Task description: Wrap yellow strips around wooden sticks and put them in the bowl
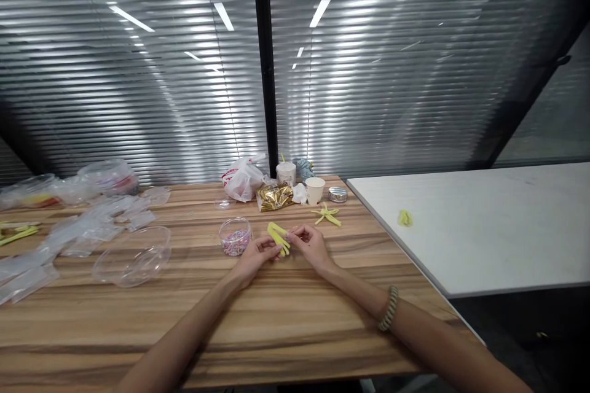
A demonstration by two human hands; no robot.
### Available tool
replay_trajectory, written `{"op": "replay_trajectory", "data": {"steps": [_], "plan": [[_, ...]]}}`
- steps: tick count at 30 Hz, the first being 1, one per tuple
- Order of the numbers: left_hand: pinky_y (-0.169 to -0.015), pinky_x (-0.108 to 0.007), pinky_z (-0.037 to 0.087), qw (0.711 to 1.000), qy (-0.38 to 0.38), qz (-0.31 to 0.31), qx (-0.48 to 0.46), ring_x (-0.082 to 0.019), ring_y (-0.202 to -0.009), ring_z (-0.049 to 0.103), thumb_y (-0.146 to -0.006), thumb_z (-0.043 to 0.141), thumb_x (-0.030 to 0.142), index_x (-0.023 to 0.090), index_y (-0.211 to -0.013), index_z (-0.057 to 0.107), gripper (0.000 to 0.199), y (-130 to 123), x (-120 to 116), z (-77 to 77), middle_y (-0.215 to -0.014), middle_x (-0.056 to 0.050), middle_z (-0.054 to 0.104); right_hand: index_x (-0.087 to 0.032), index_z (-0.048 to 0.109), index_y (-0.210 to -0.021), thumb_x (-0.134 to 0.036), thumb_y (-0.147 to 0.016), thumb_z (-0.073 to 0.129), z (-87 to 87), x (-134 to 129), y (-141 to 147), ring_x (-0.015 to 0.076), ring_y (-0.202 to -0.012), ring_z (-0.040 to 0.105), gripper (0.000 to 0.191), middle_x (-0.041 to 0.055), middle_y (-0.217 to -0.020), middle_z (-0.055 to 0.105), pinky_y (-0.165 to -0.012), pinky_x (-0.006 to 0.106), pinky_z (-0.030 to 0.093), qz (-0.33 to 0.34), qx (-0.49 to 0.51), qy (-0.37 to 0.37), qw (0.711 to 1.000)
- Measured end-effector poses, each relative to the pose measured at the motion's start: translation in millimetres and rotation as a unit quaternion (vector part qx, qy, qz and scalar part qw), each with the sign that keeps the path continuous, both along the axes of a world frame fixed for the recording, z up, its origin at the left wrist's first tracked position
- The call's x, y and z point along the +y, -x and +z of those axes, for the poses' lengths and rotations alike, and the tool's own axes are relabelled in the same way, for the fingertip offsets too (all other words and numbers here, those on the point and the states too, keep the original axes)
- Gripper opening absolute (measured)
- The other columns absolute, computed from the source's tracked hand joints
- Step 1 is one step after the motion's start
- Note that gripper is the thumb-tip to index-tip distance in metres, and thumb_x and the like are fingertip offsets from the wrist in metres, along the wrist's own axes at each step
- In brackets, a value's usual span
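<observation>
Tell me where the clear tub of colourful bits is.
In the head view, the clear tub stands on the wooden table, left of centre, just beyond the left hand.

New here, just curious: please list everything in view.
Blinds: several, grey, behind
Table: one, brown, front
Side table: one, white, right
Wrappers: several, clear, left
Bowl: one, clear, left
Tub of bits: one, clear, centre
Bag: one, white, back
Cups: two, white, back
Packet: one, gold, back
Container: one, silvery, back
Tissue: one, white, back
Unclear item: one, blue, back
Loose strips: several, yellow, left
Star shape: one, yellow, centre-right
Lump: one, yellow, side table
Held strips: several, yellow, centre
Bracelet: one, greenish, lower right
Left hand, right hand: one each, bare, centre
</observation>
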State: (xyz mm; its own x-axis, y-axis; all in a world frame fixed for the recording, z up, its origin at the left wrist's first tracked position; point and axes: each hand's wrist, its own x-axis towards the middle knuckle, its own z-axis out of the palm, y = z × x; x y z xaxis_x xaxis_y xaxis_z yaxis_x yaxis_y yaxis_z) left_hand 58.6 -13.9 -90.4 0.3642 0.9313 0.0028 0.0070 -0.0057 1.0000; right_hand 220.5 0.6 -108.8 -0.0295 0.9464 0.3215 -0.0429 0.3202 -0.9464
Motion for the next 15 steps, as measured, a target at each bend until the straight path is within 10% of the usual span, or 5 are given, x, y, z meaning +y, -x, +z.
{"op": "replay_trajectory", "data": {"steps": [15], "plan": [[-0.066,-0.026,0.051,0.996,0.035,0.025,-0.073,-0.014,-0.068,0.063,-0.067,0.067,0.04,0.011,-0.096,0.054,0.043,0.5,0.6,2.4,-0.081,-0.008,0.067,-0.011,0.06,-0.084,-0.04,-0.072,0.059,-0.9,-2.5,-1.8,0.0107,-0.07,0.059,0.031,0.0061,-0.08,0.063,-0.066,0.021,0.048,0.05,-0.091,-0.022,0.994]]}}
